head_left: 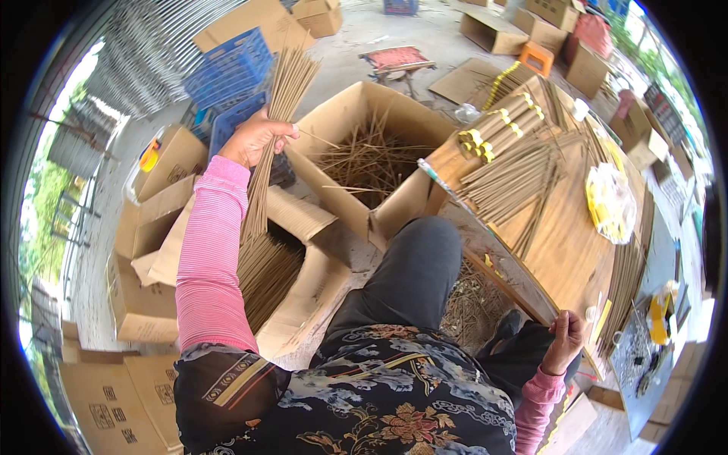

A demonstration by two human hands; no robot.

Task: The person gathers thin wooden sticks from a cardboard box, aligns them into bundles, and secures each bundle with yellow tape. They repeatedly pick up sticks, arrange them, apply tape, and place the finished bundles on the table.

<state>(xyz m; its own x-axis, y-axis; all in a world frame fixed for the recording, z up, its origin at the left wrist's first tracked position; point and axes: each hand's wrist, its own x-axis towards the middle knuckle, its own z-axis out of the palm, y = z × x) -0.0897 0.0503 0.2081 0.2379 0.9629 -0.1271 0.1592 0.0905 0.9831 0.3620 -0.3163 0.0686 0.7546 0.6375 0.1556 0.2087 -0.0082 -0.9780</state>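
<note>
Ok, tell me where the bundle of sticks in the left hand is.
In the head view, upper left: the left hand grips the bundle upright above the low carton of sticks, beside the open box.

an open-air incense-stick workshop on a concrete floor (364,34): cardboard boxes (364,152) full of loose sticks, blue crates (227,68), a wooden table (561,243) spread with stick bundles (493,133) in yellow bands, and corrugated sheets (144,61) along the edge.
</note>
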